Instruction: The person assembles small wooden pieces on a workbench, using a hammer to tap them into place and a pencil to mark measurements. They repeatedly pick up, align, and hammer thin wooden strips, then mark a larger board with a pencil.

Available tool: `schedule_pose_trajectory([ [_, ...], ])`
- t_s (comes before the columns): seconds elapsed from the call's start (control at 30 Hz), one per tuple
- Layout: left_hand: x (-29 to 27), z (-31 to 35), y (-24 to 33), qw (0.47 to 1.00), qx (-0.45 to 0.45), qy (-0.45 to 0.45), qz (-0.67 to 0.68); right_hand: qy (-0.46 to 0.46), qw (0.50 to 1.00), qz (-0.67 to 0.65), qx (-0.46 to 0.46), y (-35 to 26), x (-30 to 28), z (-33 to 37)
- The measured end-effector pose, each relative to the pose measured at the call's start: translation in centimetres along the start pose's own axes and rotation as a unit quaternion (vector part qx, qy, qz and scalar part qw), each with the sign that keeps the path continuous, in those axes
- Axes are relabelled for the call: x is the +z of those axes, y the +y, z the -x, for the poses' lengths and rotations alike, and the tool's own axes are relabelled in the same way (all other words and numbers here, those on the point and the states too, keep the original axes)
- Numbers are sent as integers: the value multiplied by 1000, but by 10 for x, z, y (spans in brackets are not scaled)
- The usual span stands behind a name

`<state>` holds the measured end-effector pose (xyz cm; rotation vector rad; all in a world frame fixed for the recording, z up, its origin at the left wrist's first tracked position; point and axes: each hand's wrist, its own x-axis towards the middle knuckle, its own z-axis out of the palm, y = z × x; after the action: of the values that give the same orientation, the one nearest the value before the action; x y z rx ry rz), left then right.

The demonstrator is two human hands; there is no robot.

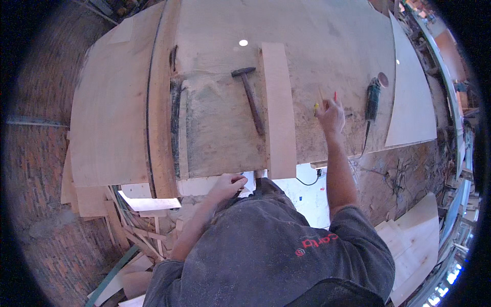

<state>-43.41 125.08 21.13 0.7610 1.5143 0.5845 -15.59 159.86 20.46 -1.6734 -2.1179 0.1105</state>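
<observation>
My right hand (331, 118) is over the workbench (317, 51), its fingers drawn together. A thin light stick (321, 93), a small red-tipped piece (335, 95) and a small yellow piece (316, 106) show at its fingertips. Which of them it grips is too small to tell. My left hand (227, 187) is at the bench's near edge, fingers curled, with a small dark bit at the tips. Between the hands a pale wooden board (279, 110) lies lengthwise, its near end past the edge. A hammer (249, 97) rests just left of that board.
An angle grinder (373, 100) with its cord lies on the right of the bench. A long raised timber strip (164, 102) crosses the left part. Plywood sheets (415, 92) are at the right end, offcuts (148, 238) on the floor at lower left, and a brick surface (38, 174) farther left.
</observation>
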Motion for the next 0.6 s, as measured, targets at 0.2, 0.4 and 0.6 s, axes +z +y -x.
schedule_pose_trajectory([
  [0.2,22,-21,15,997,-68,-11,-23,-47,980,115,-154,16,6,-32],
  [0.4,22,-27,22,998,-54,7,-33,-320,878,-100,-340,-22,-31,138],
  [0.6,19,-31,24,999,5,-2,-50,-225,935,-43,-272,-41,-4,213],
])
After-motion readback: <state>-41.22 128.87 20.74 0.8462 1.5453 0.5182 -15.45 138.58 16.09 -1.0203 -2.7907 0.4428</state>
